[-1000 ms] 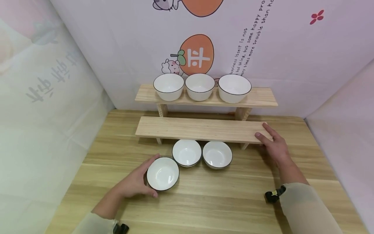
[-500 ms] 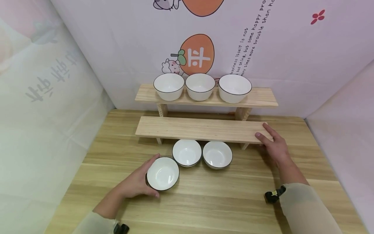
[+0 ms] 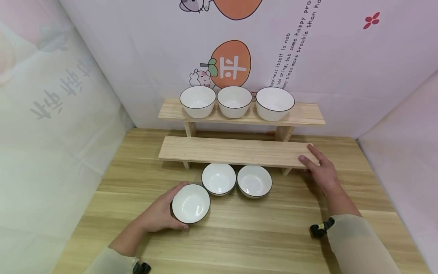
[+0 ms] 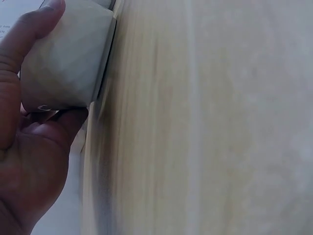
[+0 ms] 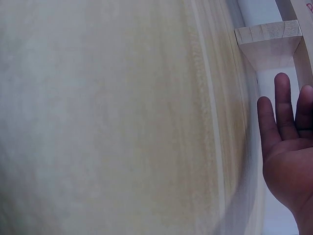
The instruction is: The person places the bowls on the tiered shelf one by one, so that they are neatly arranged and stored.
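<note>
My left hand [image 3: 161, 213] grips a white bowl [image 3: 191, 203] with a thin black rim, thumb on its near side and fingers round its far left side. In the left wrist view, the thumb and fingers of that hand lie against the bowl's faceted outer wall [image 4: 68, 54]. At the right end of the lower wooden shelf [image 3: 236, 150], my right hand [image 3: 323, 171] holds the board, thumb and index finger on top. The right wrist view shows its other fingers [image 5: 282, 105] stretched out under the board.
Two similar bowls, a left one [image 3: 219, 179] and a right one [image 3: 254, 182], stand side by side before the lower shelf. Three more bowls [image 3: 234, 101] line the upper shelf [image 3: 309, 113]. Wooden supports [image 5: 269, 39] hold the boards. Fabric walls [image 3: 147, 57] enclose the wooden table [image 3: 256, 243].
My left thumb has moved slightly right and closed in against the near side of the bowl. The right hand, the shelves and the other bowls have stayed in place.
</note>
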Tool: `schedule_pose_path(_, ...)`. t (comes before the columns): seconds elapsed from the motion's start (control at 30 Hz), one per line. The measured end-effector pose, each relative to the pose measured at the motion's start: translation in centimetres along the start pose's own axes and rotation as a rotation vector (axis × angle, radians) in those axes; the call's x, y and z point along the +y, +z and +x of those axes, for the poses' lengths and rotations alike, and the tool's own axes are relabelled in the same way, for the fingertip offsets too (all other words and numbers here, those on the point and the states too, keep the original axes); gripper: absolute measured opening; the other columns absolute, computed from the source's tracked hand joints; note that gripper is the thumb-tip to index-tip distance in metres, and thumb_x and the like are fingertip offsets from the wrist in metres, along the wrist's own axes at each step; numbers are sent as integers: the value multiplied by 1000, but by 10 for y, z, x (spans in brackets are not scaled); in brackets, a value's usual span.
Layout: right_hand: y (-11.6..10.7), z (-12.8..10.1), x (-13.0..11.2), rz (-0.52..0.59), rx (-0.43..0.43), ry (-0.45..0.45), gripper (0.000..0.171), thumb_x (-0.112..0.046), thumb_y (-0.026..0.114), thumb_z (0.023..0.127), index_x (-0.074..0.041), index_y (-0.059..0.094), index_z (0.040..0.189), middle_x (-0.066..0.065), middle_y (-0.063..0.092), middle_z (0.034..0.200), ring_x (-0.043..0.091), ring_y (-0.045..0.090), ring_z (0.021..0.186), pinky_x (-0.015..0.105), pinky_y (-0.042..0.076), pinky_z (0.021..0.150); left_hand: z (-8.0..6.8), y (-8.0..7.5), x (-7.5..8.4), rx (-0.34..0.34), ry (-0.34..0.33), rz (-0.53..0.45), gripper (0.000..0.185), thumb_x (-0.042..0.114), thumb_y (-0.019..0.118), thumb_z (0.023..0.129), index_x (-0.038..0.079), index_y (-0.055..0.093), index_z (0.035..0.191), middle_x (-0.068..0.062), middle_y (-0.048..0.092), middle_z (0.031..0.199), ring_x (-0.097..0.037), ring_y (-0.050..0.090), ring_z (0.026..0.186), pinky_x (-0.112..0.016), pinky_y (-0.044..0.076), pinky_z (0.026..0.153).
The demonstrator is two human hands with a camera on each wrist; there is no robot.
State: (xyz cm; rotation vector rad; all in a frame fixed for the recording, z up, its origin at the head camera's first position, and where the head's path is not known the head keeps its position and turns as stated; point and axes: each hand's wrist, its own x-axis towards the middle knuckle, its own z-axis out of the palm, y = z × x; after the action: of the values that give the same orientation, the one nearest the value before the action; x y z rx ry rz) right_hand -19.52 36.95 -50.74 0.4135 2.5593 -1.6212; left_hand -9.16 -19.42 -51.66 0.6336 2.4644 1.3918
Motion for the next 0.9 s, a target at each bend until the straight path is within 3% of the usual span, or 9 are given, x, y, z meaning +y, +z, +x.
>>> schedule_pose_path(0.07,0,0,0,3,0,-1,83,-63,67,94,-43,27,163,11,9,173,12,56,108,11,45,81,0,0,0,4,6,9,132,35,106,54,24,31,163,3,47,154,-24,48,138,-59,35,116)
schedule_pose_path(0.17,0,-1,-1,13,-1,-1,83,-63,67,94,-42,27,163,13,10,173,8,57,99,11,47,79,0,-1,1,12,6,4,132,35,106,55,22,32,163,3,47,155,-25,48,138,-60,34,116)
schedule_pose_path(0.27,1,-1,-2,9,-1,0,83,-63,67,93,-43,27,163,13,10,173,12,55,107,11,46,80,0,-3,5,27,-3,-3,132,34,106,55,22,31,163,2,47,156,-26,48,138,-62,33,115)
schedule_pose_path(0.53,1,-1,-2,11,-4,9,83,-65,65,93,-45,25,163,11,8,173,29,44,131,11,44,81,4,-11,21,105,-15,7,130,33,106,53,37,34,161,0,49,154,-28,49,138,-61,33,116)
schedule_pose_path(0.9,1,-1,0,11,1,1,82,-63,66,94,-44,26,163,13,13,172,23,48,121,12,45,80,12,-14,39,184,-9,31,127,31,107,52,32,39,159,-4,49,155,-29,48,140,-58,35,116)
